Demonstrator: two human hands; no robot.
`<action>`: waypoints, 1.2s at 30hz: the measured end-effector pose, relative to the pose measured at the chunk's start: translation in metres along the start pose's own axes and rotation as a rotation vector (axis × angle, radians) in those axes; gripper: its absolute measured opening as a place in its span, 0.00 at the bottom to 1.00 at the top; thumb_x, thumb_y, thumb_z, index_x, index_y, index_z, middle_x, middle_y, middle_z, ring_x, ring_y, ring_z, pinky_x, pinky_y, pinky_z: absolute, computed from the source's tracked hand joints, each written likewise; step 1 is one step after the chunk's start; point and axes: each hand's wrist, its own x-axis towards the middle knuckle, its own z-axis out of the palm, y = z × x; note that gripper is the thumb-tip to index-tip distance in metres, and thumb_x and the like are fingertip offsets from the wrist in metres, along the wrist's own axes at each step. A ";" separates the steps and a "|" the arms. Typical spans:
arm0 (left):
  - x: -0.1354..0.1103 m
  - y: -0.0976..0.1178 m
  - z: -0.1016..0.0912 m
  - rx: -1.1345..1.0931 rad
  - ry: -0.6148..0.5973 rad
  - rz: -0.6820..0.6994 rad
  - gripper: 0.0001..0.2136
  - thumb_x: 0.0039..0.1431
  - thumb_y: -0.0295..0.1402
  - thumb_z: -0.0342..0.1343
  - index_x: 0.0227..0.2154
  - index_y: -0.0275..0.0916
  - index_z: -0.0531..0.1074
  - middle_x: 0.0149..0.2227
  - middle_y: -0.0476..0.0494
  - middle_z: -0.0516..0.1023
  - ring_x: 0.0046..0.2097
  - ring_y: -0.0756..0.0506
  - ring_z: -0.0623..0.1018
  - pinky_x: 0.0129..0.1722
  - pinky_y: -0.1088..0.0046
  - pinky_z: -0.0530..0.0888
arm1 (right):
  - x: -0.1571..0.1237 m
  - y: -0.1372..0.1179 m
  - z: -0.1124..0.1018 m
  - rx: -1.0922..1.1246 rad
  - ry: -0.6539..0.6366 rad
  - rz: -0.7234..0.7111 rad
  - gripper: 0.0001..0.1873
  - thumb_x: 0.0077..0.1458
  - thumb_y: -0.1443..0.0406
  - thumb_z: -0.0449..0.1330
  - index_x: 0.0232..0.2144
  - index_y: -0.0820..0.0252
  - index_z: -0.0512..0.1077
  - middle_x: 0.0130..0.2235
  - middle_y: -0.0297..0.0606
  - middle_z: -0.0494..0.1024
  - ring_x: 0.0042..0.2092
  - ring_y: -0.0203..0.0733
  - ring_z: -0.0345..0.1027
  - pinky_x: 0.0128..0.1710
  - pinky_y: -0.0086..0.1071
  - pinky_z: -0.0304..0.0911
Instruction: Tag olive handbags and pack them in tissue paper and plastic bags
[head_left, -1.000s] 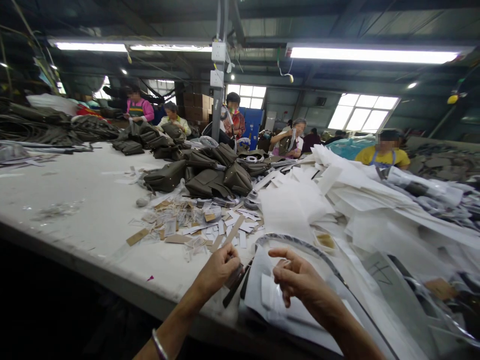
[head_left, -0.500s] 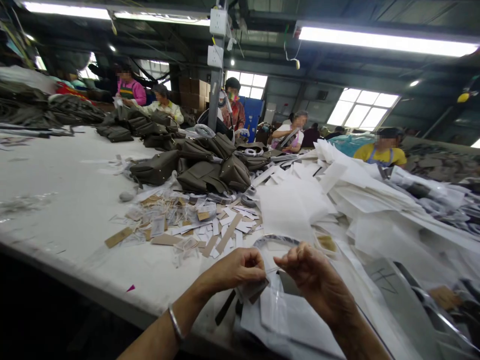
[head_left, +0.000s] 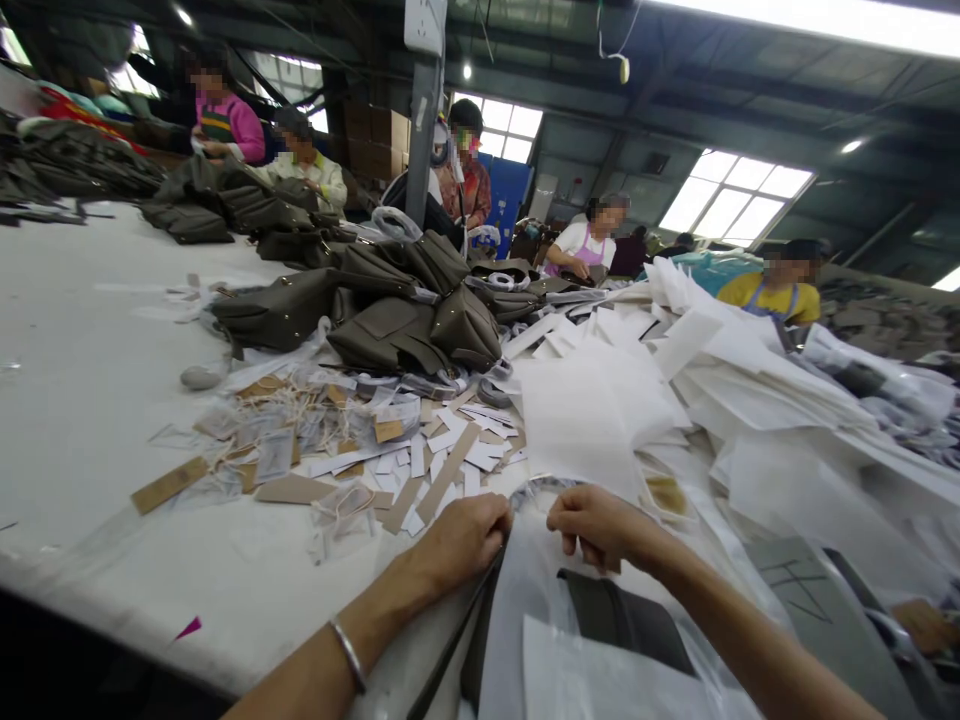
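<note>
A dark olive bag [head_left: 626, 620] lies in front of me, partly covered by a white sheet [head_left: 585, 670] and clear film. Its plastic-wrapped handle [head_left: 544, 484] arches up behind my hands. My left hand [head_left: 469, 535] is closed at the bag's left edge, where a dark strap [head_left: 454, 645] runs down towards me; its fingertips are partly hidden. Over the upper part of the bag, my right hand [head_left: 596, 525] has its fingers curled in. Whatever is in them is hidden, though a small brownish edge shows just beneath.
Left of my hands lie loose card strips [head_left: 450, 470] and tags in small plastic bags [head_left: 274, 455]. Olive bags [head_left: 390, 335] are heaped behind them. White sheets [head_left: 577, 405] pile up at the right, near a marked grey board [head_left: 799, 590]. Several people work across the table.
My left hand has moved from a small brownish piece to the bag's left edge. My right hand's fingers have curled downward. More of the olive bag shows, and the view has shifted.
</note>
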 end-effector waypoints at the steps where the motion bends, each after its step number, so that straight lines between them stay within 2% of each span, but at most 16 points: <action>1: -0.001 -0.001 -0.003 -0.025 -0.030 0.005 0.10 0.48 0.20 0.50 0.29 0.41 0.70 0.30 0.49 0.75 0.33 0.47 0.73 0.34 0.75 0.66 | 0.008 0.002 0.004 -0.022 -0.029 0.023 0.07 0.49 0.60 0.59 0.25 0.57 0.68 0.19 0.30 0.73 0.12 0.29 0.55 0.11 0.23 0.45; 3: -0.002 -0.004 -0.008 -0.087 -0.057 -0.011 0.09 0.47 0.21 0.50 0.28 0.40 0.70 0.28 0.50 0.74 0.31 0.49 0.72 0.31 0.76 0.65 | 0.019 0.002 0.010 -0.047 -0.080 0.048 0.06 0.49 0.61 0.57 0.25 0.57 0.69 0.18 0.30 0.73 0.12 0.29 0.54 0.10 0.22 0.43; 5: 0.000 -0.005 -0.010 -0.126 0.014 -0.061 0.08 0.48 0.22 0.51 0.30 0.40 0.69 0.29 0.50 0.73 0.31 0.49 0.71 0.31 0.76 0.65 | 0.025 0.000 0.012 -0.077 -0.117 0.073 0.07 0.50 0.62 0.56 0.23 0.57 0.69 0.15 0.30 0.70 0.11 0.30 0.54 0.10 0.23 0.42; 8: 0.005 -0.005 -0.006 -0.061 0.131 -0.108 0.09 0.50 0.24 0.54 0.35 0.41 0.69 0.34 0.48 0.74 0.34 0.46 0.72 0.34 0.73 0.66 | 0.030 -0.008 0.011 -0.131 -0.163 0.084 0.09 0.49 0.63 0.55 0.20 0.58 0.69 0.14 0.31 0.69 0.12 0.32 0.56 0.10 0.23 0.45; 11: 0.010 -0.005 0.001 -0.005 0.072 -0.087 0.07 0.52 0.23 0.52 0.32 0.41 0.70 0.33 0.46 0.74 0.38 0.44 0.73 0.38 0.70 0.66 | 0.030 -0.018 0.008 -0.165 -0.209 0.063 0.06 0.47 0.66 0.56 0.20 0.59 0.69 0.18 0.33 0.74 0.13 0.32 0.59 0.12 0.22 0.50; 14: 0.012 -0.005 0.002 -0.041 0.040 -0.089 0.06 0.51 0.23 0.52 0.28 0.41 0.70 0.30 0.47 0.74 0.36 0.44 0.72 0.38 0.70 0.65 | 0.027 -0.027 0.005 -0.172 -0.267 0.046 0.04 0.44 0.68 0.57 0.20 0.59 0.69 0.20 0.32 0.75 0.14 0.29 0.60 0.14 0.21 0.54; 17: 0.012 -0.007 -0.003 -0.132 -0.004 -0.097 0.06 0.47 0.23 0.53 0.26 0.40 0.71 0.28 0.49 0.74 0.32 0.47 0.72 0.34 0.72 0.65 | 0.022 -0.031 0.003 -0.085 -0.348 0.020 0.03 0.44 0.67 0.57 0.24 0.59 0.71 0.21 0.31 0.76 0.16 0.29 0.61 0.15 0.20 0.55; 19: 0.012 -0.009 -0.004 -0.222 -0.041 -0.118 0.04 0.46 0.24 0.54 0.25 0.39 0.71 0.27 0.50 0.74 0.31 0.48 0.72 0.32 0.74 0.65 | 0.019 -0.032 0.001 -0.007 -0.390 -0.006 0.06 0.44 0.66 0.59 0.29 0.59 0.72 0.22 0.32 0.77 0.16 0.30 0.63 0.15 0.20 0.55; 21: 0.013 -0.011 -0.003 -0.329 -0.068 -0.169 0.04 0.48 0.27 0.53 0.28 0.39 0.71 0.27 0.49 0.75 0.30 0.48 0.75 0.30 0.75 0.68 | 0.016 -0.032 -0.002 0.029 -0.406 -0.023 0.12 0.44 0.65 0.62 0.35 0.58 0.74 0.23 0.32 0.78 0.17 0.32 0.65 0.15 0.21 0.55; 23: 0.015 -0.014 0.001 -0.428 -0.069 -0.249 0.09 0.52 0.29 0.50 0.36 0.38 0.70 0.27 0.47 0.77 0.27 0.48 0.77 0.27 0.75 0.71 | 0.016 -0.033 -0.006 0.018 -0.434 -0.049 0.17 0.43 0.65 0.65 0.39 0.58 0.75 0.24 0.32 0.78 0.17 0.32 0.65 0.16 0.21 0.55; 25: 0.018 -0.016 0.005 -0.500 -0.056 -0.330 0.15 0.56 0.33 0.46 0.45 0.37 0.66 0.26 0.46 0.77 0.24 0.47 0.77 0.22 0.74 0.72 | 0.018 -0.033 -0.009 -0.004 -0.488 -0.101 0.18 0.43 0.64 0.67 0.40 0.58 0.77 0.23 0.31 0.77 0.17 0.31 0.64 0.16 0.20 0.55; 29: 0.025 -0.016 0.007 -0.713 -0.121 -0.426 0.23 0.54 0.43 0.54 0.50 0.35 0.66 0.24 0.45 0.77 0.22 0.46 0.77 0.21 0.71 0.74 | 0.029 -0.031 -0.011 0.004 -0.592 -0.143 0.15 0.45 0.61 0.68 0.38 0.58 0.78 0.23 0.30 0.77 0.17 0.29 0.63 0.18 0.21 0.59; 31: 0.026 -0.015 0.005 -0.780 -0.160 -0.437 0.25 0.53 0.44 0.56 0.51 0.35 0.68 0.24 0.45 0.77 0.21 0.47 0.76 0.23 0.72 0.74 | 0.036 -0.025 -0.010 0.047 -0.636 -0.130 0.15 0.44 0.60 0.68 0.37 0.59 0.78 0.24 0.31 0.77 0.19 0.30 0.66 0.21 0.22 0.62; 33: 0.026 -0.016 0.005 -0.696 -0.109 -0.412 0.23 0.55 0.41 0.54 0.52 0.35 0.69 0.23 0.49 0.75 0.20 0.49 0.74 0.22 0.74 0.71 | 0.041 -0.018 -0.009 0.121 -0.657 -0.129 0.16 0.44 0.59 0.68 0.37 0.60 0.78 0.24 0.31 0.77 0.22 0.31 0.68 0.24 0.22 0.65; 36: 0.024 -0.018 0.007 -0.325 0.068 -0.269 0.17 0.55 0.33 0.55 0.48 0.38 0.74 0.24 0.50 0.75 0.23 0.49 0.73 0.25 0.75 0.68 | 0.045 -0.008 -0.009 0.232 -0.619 -0.149 0.18 0.45 0.60 0.69 0.39 0.60 0.77 0.26 0.29 0.75 0.24 0.30 0.68 0.26 0.21 0.64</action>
